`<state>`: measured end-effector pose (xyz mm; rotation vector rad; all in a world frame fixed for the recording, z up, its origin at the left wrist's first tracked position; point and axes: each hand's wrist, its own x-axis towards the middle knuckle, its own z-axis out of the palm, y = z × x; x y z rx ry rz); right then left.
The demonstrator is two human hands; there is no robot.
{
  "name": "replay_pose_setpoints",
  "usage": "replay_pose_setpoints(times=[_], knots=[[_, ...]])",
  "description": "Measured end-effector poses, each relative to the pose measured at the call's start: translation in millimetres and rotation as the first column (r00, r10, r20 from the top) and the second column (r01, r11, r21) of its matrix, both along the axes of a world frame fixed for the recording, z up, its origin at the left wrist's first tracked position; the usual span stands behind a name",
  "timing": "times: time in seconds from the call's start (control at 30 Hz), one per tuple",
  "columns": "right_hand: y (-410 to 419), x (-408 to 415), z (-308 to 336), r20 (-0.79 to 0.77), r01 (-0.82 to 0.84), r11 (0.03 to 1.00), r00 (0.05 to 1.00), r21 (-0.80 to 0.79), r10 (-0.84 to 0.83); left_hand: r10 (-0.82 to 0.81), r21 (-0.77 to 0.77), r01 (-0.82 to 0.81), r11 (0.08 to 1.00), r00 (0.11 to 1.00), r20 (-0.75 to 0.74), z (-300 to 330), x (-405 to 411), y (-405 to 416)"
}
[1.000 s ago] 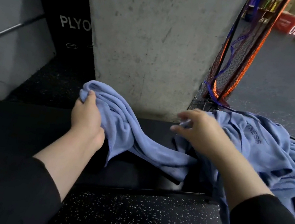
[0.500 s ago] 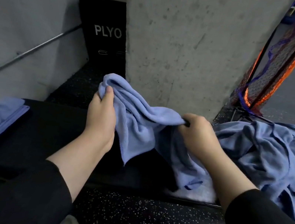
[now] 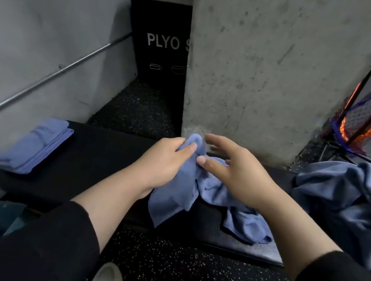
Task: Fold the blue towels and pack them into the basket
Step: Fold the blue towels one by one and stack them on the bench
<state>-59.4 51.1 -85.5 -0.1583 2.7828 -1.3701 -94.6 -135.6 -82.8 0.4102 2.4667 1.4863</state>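
Head view shows the left hand (image 3: 163,161) gripping a bunched corner of a crumpled blue terry towel (image 3: 198,191), lifting it clear of the long black padded bench (image 3: 102,163). The rest of that towel droops from the grip and trails across the bench to the right, so raising one corner probably serves to let the cloth hang and reveal its edges. The right hand (image 3: 235,173) hovers just beside the held corner with fingers spread and nearly straight, holding nothing; its thumb tip sits close to or against the fabric, which of the two cannot be told. It looks poised to find a second corner so the towel can be stretched flat for folding.

A neatly folded blue towel (image 3: 36,147) rests at the bench's left end, set apart likely as finished work. A loose heap of unfolded blue towels (image 3: 352,205) lies at the right end, within easy reach. No basket can be made out with certainty. A grey concrete pillar (image 3: 277,70) stands directly behind the bench.
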Motion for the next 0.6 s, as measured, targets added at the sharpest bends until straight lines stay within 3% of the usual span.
replay_pose_setpoints(times=[0.1,0.2,0.4,0.6], knots=[[-8.5,0.0,-1.2,0.01,0.037,0.986,0.999,-0.16,-0.036,-0.038,0.059,0.034,0.998,0.997,0.069,6.0,5.4,5.9],[-5.9,-2.6,-3.3,0.04,0.106,0.95,0.994,-0.292,-0.098,-0.004,0.078,0.002,0.997,1.0,0.023,3.5,3.4,6.9],[2.8,-8.3,0.5,0.05,0.225,0.955,0.974,-0.195,-0.22,-0.035,0.069,0.034,0.997,0.999,0.011,-1.2,-4.1,0.2],[29.5,-13.3,13.7,0.016,0.422,0.842,0.896,-0.337,-0.443,-0.077,-0.275,0.093,0.957,0.995,0.07,-12.3,-13.4,-14.2]])
